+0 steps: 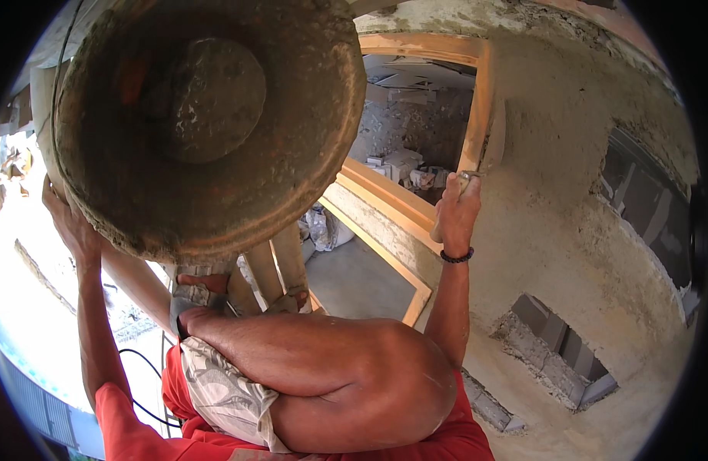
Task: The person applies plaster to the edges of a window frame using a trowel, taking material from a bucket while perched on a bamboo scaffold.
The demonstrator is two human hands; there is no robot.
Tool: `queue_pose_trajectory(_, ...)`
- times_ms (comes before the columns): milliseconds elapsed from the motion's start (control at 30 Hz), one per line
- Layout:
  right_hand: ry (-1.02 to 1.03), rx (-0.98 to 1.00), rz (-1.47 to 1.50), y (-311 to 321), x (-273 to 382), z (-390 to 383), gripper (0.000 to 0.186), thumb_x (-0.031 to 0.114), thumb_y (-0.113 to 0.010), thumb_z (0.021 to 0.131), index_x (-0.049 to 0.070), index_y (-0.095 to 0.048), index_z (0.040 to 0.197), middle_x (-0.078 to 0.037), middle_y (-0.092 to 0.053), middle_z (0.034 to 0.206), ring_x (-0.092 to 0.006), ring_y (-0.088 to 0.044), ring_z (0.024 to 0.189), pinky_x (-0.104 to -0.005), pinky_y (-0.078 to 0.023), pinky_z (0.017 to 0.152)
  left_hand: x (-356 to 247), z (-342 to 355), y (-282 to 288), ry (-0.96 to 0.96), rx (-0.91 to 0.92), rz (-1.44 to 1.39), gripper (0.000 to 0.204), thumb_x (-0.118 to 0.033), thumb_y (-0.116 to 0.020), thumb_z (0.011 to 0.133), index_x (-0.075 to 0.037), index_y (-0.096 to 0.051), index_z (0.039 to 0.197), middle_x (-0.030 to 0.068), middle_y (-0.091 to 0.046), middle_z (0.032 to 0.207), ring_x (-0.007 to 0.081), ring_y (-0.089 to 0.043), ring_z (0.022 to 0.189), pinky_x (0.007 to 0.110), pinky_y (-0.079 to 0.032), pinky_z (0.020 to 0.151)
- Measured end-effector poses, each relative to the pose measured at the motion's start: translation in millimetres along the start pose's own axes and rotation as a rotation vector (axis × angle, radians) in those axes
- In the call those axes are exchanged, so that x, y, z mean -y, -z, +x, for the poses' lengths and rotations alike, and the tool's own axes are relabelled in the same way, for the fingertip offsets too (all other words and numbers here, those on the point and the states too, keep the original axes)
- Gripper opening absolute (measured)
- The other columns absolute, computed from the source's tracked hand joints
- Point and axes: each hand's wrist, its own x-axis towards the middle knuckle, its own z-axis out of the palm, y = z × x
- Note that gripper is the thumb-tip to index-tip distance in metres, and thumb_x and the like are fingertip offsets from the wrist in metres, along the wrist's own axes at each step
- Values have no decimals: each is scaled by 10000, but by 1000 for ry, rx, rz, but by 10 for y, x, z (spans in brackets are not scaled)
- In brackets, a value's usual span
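My right hand (457,211) is closed around the handle of a trowel (467,178). The tool's thin blade lies against the plastered wall, beside the right side of a wooden window frame (477,115). A large round bucket (308,165) crusted with mortar fills the upper left, its mouth facing up at me. Smears of wet-looking mortar lie on its bottom. My left hand (69,219) is at the bucket's lower left side, next to a wooden pole (135,284). Most of its fingers are hidden behind the bucket, so its grip cannot be made out.
Under my feet are wooden planks (265,273). A second wooden frame (421,303) lies below the window. On the right, the rough wall (550,200) has openings (561,342). Rubble (404,165) shows through the window. A black cable (142,357) loops at lower left.
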Motion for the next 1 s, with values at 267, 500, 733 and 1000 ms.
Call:
queue_pose_trajectory(267, 51, 26, -65, 47, -58, 153, 279, 249, -557, 977, -27, -518, 996, -191, -634, 773, -326, -643, 670, -427, -492, 632, 37, 28, -23, -74, -6, 3, 701, -502, -445, 995, 41, -345, 1428, 268, -419, 1372, 421, -454, 1248, 454, -347, 1061)
queue_pose_trajectory(500, 6, 175, 181, 436, 277, -60, 256, 260, -540, 1004, 5, -519, 986, -22, -505, 645, -96, -494, 459, -264, -399, 397, -41, 17, -29, 99, -37, 4, 624, -428, -443, 1023, 27, -341, 1438, 281, -425, 1396, 422, -446, 1279, 473, -356, 1064)
queue_pose_trajectory(733, 19, 96, 223, 315, 363, 16, 229, 230, -561, 997, 8, -507, 971, -28, -529, 677, -87, -495, 481, -261, -410, 422, -133, 25, -20, 164, -44, -25, 721, -528, -453, 983, 20, -345, 1438, 281, -430, 1387, 430, -455, 1271, 475, -363, 1057)
queue_pose_trajectory(1000, -12, 68, 177, 127, 412, 175, 261, 250, -568, 988, -1, -504, 954, -59, -544, 651, -129, -535, 479, -302, -448, 437, -172, 27, -19, 124, -54, -12, 651, -472, -443, 1016, 27, -356, 1425, 291, -456, 1368, 427, -485, 1241, 474, -379, 1039)
